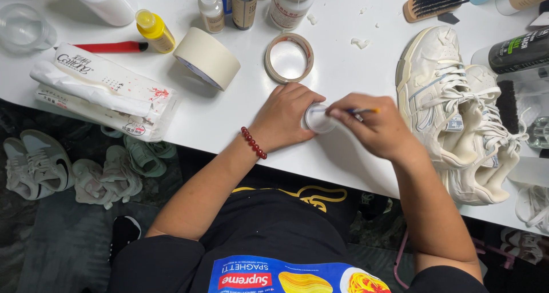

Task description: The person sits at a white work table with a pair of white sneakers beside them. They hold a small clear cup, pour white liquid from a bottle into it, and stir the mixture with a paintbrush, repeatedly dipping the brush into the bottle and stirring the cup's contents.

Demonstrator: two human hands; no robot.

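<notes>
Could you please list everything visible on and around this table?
small jar: 1, white, table front, under both hands
brush: 1, thin, in right hand
tape rolls: 2, cream, centre
sneakers: 2, off-white, right
yellow bottle: 1, left
wipes packs: 2, white, left
scrub brush: 1, black bristles, top right
floor shoes: several, pale, under the table
left hand: steadies jar, red bead bracelet
right hand: grip on brush

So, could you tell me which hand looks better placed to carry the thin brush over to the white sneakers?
The right hand, probably: it already pinches the thin brush over the small round white jar and lies nearer the white sneakers. The left hand grips the jar.
</notes>
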